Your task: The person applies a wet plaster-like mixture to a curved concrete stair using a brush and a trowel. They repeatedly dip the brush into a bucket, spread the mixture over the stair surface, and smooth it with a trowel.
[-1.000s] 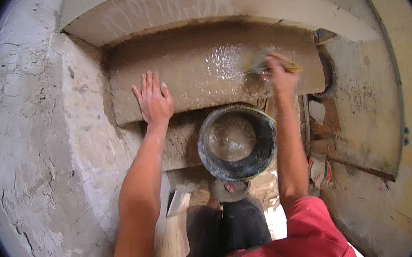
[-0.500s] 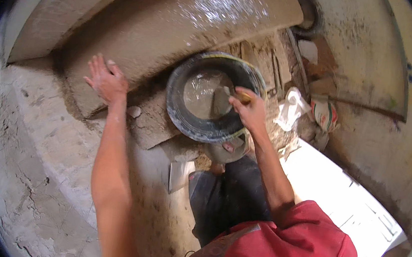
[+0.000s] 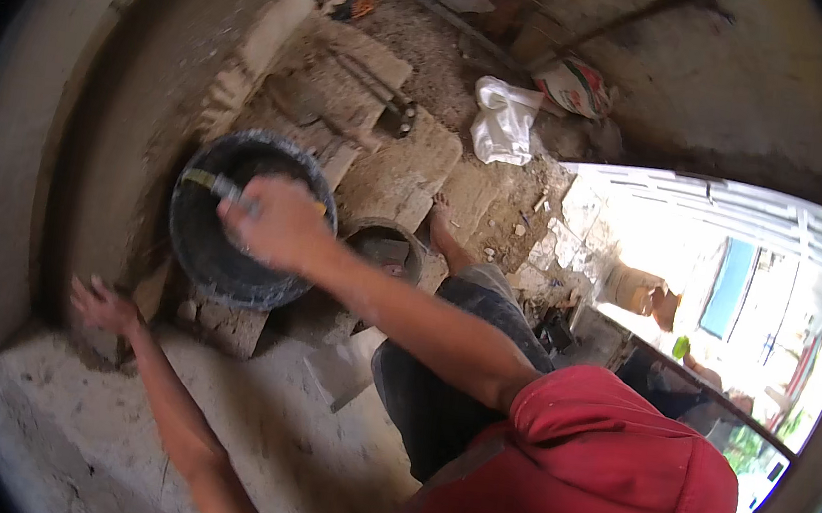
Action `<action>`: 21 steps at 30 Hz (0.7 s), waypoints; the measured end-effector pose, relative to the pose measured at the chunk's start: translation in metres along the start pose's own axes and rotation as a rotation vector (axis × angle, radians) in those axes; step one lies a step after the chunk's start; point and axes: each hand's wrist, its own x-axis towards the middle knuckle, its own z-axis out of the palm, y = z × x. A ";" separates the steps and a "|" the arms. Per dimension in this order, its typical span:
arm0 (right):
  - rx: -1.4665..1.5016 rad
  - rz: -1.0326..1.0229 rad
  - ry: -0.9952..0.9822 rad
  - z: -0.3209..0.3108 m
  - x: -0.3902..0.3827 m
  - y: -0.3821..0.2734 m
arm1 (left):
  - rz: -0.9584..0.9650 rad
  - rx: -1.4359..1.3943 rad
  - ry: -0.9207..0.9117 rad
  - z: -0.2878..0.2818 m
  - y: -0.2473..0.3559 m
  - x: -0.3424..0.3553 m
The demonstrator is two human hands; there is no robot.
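Observation:
My right hand [image 3: 279, 223], blurred by motion, is over a black bucket [image 3: 249, 292] and closed round the handle of a trowel. A bit of its yellowish handle shows behind the fist; the blade is smeared or hidden. Inside the bucket it is dark, and the hand covers part of the opening. To the left, my left hand [image 3: 103, 306] lies with fingers spread against the near end of the smooth, mortar-coated ledge [image 3: 130, 117]. It holds nothing.
A smaller bucket [image 3: 421, 258] stands right of the black one, near my bare foot [image 3: 445, 240]. Dirty boards [image 3: 410, 166] lie beyond. A white plastic bag [image 3: 503, 124] and a printed sack [image 3: 574, 86] lie at the far wall. A bright opening [image 3: 711, 258] is at the right.
The view has swung right, bringing the bright opening in. My right hand has lifted the trowel from the grey mix to above the bucket. My left hand stays at the ledge's end.

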 end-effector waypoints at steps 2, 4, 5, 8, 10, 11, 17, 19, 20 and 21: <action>-0.014 -0.010 -0.093 -0.023 -0.039 -0.007 | -0.031 -0.143 0.045 -0.020 0.025 -0.041; 0.055 0.072 -0.051 -0.061 -0.075 -0.007 | -0.144 -0.263 0.009 -0.038 0.059 -0.111; 0.048 0.108 0.012 -0.084 -0.091 -0.003 | -0.161 -0.279 -0.004 -0.049 0.077 -0.152; -0.011 0.053 0.080 -0.155 -0.134 0.011 | -0.564 -0.476 -0.325 -0.082 0.139 -0.281; -0.075 0.134 0.075 -0.195 -0.157 0.021 | -0.565 -0.405 -0.619 -0.111 0.175 -0.346; -0.100 0.136 0.086 -0.212 -0.166 0.027 | -0.540 -0.452 -0.657 -0.125 0.194 -0.374; -0.437 0.497 0.085 -0.261 -0.180 0.127 | -1.048 -0.378 -1.111 -0.131 0.255 -0.481; -0.458 0.476 0.175 -0.261 -0.165 0.197 | -1.193 -0.517 -1.161 -0.114 0.261 -0.499; -0.405 0.454 0.220 -0.259 -0.156 0.237 | -1.301 -0.631 -1.193 -0.103 0.264 -0.503; -0.392 0.515 0.245 -0.258 -0.146 0.279 | -1.460 -0.704 -1.234 -0.095 0.272 -0.507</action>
